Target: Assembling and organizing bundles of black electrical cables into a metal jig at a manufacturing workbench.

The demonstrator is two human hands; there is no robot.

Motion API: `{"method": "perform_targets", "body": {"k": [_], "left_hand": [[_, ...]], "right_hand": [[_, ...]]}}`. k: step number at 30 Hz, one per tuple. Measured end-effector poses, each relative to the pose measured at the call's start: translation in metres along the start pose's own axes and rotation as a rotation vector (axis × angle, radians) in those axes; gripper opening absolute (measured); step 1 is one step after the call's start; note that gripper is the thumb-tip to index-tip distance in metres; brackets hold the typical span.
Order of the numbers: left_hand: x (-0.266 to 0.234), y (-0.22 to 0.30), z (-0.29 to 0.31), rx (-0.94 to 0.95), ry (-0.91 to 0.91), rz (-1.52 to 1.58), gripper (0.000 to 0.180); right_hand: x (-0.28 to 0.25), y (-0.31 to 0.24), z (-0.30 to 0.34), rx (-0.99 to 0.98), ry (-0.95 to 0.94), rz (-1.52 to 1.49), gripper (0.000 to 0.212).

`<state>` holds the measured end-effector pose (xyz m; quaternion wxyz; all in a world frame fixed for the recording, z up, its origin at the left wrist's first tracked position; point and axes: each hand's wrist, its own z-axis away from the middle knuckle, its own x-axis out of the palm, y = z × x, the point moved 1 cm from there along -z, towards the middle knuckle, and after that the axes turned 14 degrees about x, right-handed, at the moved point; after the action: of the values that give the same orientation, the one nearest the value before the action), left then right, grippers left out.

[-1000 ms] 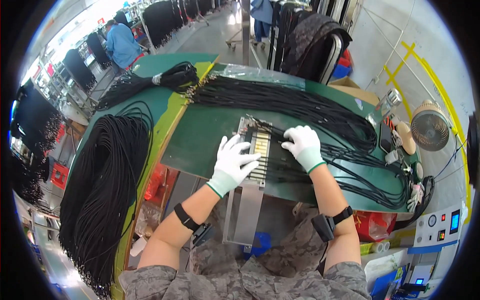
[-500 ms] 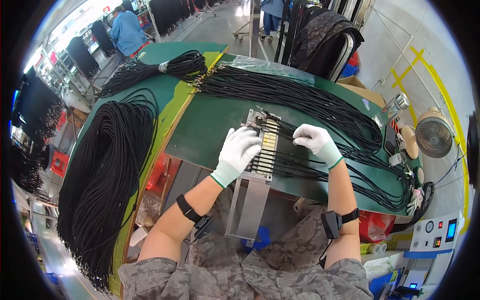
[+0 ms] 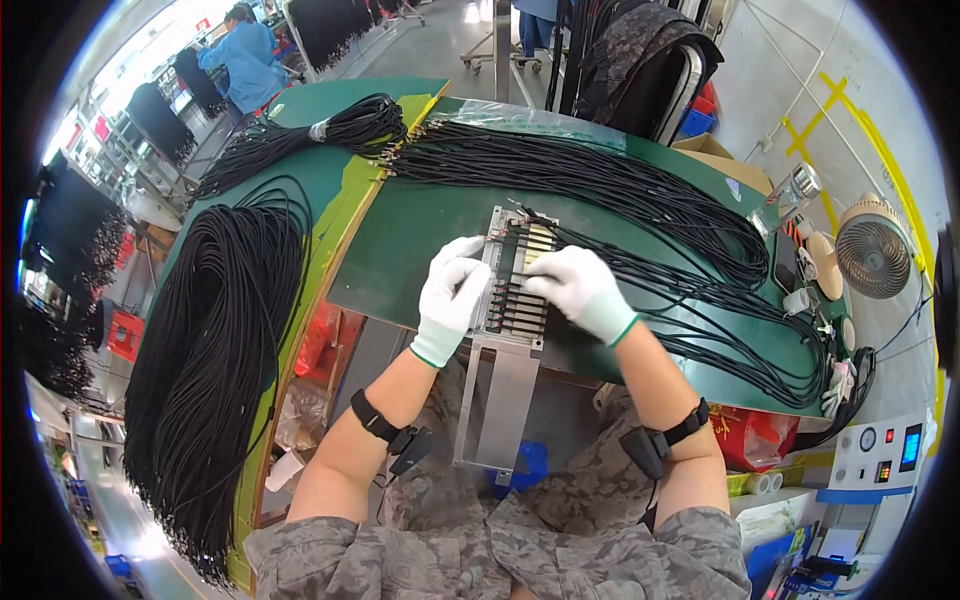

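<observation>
While the white-gloved right hand is reaching over the slotted metal fixture, its thumb and fingers are sitting close together, though any grip on a cable is not showing clearly. The left hand is curving loosely beside the fixture's left edge, its hold also hard to tell. Black cables are lying across the fixture, at the near edge of the green counter.

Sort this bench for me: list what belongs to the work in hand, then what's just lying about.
In use:
Slotted metal holder, between the hands
Black cables, some lying across the holder
Gloved left hand and right hand, both at the holder

Apparently just lying about:
Fan
Clear bottle
Spare white glove
Jacket beyond the table
</observation>
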<state>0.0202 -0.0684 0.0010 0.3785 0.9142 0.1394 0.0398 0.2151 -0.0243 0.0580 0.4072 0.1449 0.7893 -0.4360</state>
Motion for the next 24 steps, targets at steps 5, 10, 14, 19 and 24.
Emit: {"method": "perform_targets", "body": {"k": [5,10,14,19,24], "left_hand": [[0.003,0.011,-0.008,0.145,-0.121,-0.355,0.009],[0.003,0.011,-0.01,0.19,-0.109,-0.479,0.01],[0.004,0.008,-0.007,0.186,-0.104,-0.474,0.011],[0.005,0.002,-0.002,0.214,-0.127,-0.536,0.012],[0.005,0.003,-0.003,0.233,-0.159,-0.541,0.013]], "right_hand": [[-0.022,0.028,0.008,0.204,-0.036,-0.042,0.017],[-0.019,0.024,0.007,0.071,0.077,0.207,0.008],[-0.021,0.023,0.007,0.086,0.07,0.331,0.006],[-0.022,0.024,0.01,0.082,0.072,0.353,0.006],[-0.023,0.021,0.011,0.053,0.058,0.33,0.006]]}}
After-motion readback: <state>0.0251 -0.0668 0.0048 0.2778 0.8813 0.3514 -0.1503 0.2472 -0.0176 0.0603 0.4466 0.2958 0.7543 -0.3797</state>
